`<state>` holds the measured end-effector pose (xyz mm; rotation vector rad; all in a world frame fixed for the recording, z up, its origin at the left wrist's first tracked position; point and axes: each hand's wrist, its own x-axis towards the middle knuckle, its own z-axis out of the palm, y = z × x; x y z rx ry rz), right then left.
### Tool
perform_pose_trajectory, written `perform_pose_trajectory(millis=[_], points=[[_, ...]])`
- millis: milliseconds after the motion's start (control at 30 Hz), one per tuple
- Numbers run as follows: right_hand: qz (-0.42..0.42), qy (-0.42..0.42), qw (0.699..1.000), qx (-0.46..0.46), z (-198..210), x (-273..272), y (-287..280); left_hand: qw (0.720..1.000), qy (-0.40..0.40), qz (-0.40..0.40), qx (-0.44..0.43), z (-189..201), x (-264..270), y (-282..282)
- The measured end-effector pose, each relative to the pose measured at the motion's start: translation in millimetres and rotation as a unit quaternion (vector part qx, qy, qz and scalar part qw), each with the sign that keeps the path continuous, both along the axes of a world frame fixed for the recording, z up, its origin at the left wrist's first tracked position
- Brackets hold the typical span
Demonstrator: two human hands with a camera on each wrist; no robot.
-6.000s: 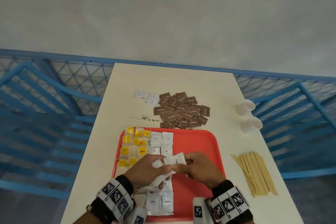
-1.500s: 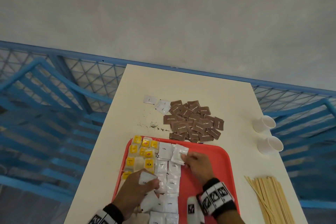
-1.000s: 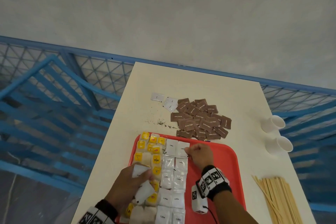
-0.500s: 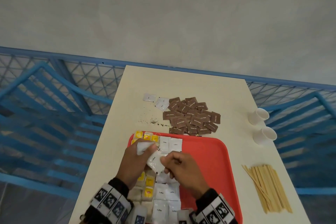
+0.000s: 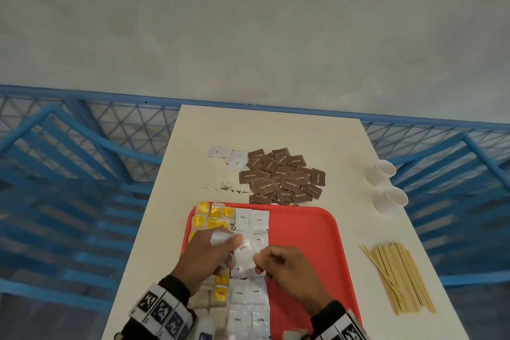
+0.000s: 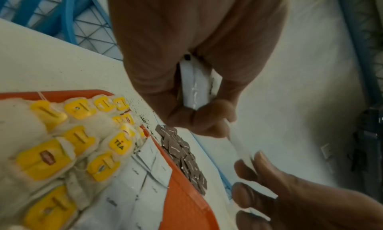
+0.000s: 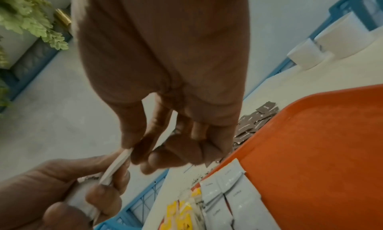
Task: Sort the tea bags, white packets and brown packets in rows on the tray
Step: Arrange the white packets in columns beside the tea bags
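White packets (image 5: 249,303) lie in 2 columns on the tray (image 5: 306,232), beside yellow-tagged tea bags (image 5: 211,215) along its left edge. Above them, the left hand (image 5: 205,254) clutches several white packets, while the right hand (image 5: 287,270) pinches 1 packet (image 5: 242,255) from that bunch. Farther off, brown packets (image 5: 284,176) sit heaped on the worktop (image 5: 276,130).

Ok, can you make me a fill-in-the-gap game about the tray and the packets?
1. The tray is the colour ____.
2. The brown packets lie in a heap on the ____, not on the tray.
3. The tea bags have tags of the colour ____.
4. The left hand and right hand both hold ____ packets.

Missing words: red; table; yellow; white
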<state>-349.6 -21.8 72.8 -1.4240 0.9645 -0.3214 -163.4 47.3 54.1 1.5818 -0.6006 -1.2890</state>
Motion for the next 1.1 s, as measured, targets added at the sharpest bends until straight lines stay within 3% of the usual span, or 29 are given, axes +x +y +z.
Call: perform_pose_trajectory(millis=[100, 167, 267, 400, 600, 867, 967, 1100], points=[[-0.022, 0.003, 0.999, 0.031, -9.5, -5.4, 3.3, 0.997, -0.014, -0.070, 0.040, -3.9, -0.8, 5.6], [-0.014, 0.019, 0.999, 0.039, -14.7, -4.6, 5.7, 0.996, -0.007, -0.074, 0.058, -7.7, -3.0, 9.1], [-0.023, 0.051, 0.998, 0.036, -25.8, 0.2, 1.5, 0.998, 0.002, -0.016, 0.062, -12.4, -1.3, 16.1], [-0.100, 0.105, 0.989, 0.036, -52.9, 15.4, -23.1, 0.994, 0.039, 0.075, 0.068, -13.3, 10.0, 31.8], [-0.119, 0.163, 0.978, 0.050, -90.2, 51.4, -44.1, 0.986, 0.109, 0.090, 0.091, -17.8, 28.7, 54.4], [-0.121, 0.247, 0.960, -0.045, -107.3, 63.6, -43.1, 0.964, 0.210, 0.135, 0.089, -6.2, 36.9, 54.6], [-0.114, 0.236, 0.962, -0.081, -91.6, 64.1, -39.7, 0.956, 0.244, 0.141, 0.084, -2.4, 38.5, 48.8], [-0.067, 0.092, 0.985, -0.133, -46.4, 73.0, -21.7, 0.963, 0.238, 0.102, 0.080, 0.7, 37.0, 36.5]])
